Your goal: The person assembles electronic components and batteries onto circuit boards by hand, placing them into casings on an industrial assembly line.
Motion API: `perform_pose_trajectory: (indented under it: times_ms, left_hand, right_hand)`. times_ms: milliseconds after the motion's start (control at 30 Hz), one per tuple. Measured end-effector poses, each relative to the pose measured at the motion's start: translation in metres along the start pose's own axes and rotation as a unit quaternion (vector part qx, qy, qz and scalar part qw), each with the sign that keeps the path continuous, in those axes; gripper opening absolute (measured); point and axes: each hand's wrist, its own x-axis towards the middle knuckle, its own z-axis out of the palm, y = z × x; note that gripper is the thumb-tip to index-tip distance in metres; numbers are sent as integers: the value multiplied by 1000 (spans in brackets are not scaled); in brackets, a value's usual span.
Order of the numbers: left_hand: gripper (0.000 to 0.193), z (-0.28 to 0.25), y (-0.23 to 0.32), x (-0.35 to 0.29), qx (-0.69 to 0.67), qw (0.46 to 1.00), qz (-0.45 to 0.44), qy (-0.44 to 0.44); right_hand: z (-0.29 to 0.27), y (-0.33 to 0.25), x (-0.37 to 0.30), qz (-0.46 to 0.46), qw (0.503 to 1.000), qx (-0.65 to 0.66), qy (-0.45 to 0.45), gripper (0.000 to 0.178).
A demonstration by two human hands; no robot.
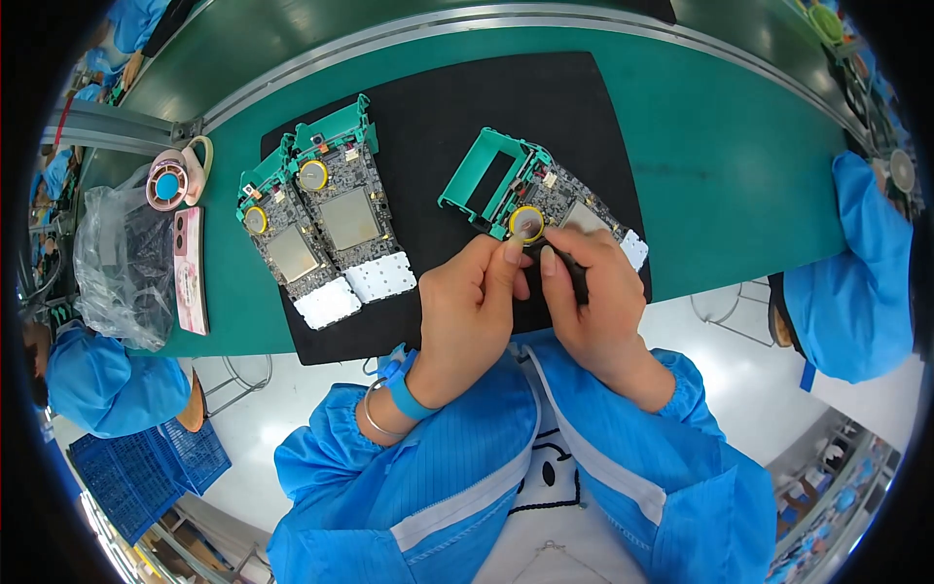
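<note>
Yellow rims the round cell (526, 224) on the circuit board (564, 190), which lies on the right part of the black mat (438, 127), its green plastic frame (482, 170) toward the mat's middle. For close work beside this cell, it would seem best to steady the board against the mat, press gently rather than pry, and spare the small parts around the cell. Both hands reach in over the mat's near edge, wrists well apart and fingertips converging at the cell. On the left hand (467, 311), thumb and index finger come together at the cell's near rim; whether they pinch anything, I cannot tell. The right hand (595, 302) has its thumb pointing away from the body and its index finger bent above it, near the board; its other fingers are largely hidden, so their grip cannot be told.
</note>
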Motion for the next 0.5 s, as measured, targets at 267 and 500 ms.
perform_pose_trajectory:
  times_ms: [267,500]
  left_hand:
    - [24,-1,5,1,9,1000,2,-7]
    - [23,0,2,1,-1,1000,2,-1]
  right_hand:
    - [4,0,-1,6,1000,-13,18,18]
    - [6,2,0,2,1000,1,20,17]
